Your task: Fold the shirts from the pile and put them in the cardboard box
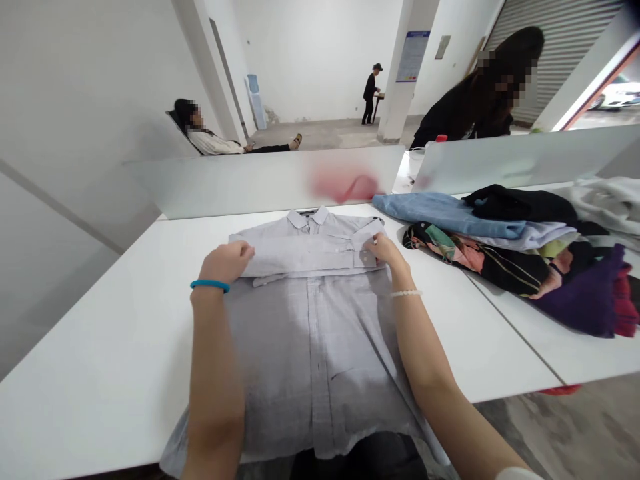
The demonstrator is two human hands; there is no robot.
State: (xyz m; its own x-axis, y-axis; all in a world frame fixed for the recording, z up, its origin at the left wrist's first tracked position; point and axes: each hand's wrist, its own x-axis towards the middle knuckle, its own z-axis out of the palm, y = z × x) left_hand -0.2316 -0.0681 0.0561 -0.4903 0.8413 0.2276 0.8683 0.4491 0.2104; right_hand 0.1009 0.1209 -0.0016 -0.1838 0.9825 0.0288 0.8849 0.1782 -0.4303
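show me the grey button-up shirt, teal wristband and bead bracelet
grey button-up shirt [315, 353], head view, on the middle of its front
teal wristband [210, 285], head view, on its outer face
bead bracelet [406, 293], head view, on its visible beads

I have one camera here, worn on the person's head, looking forward and down from close above the white table [100, 373], with the left hand [225, 262] and right hand [385, 250] near frame centre.
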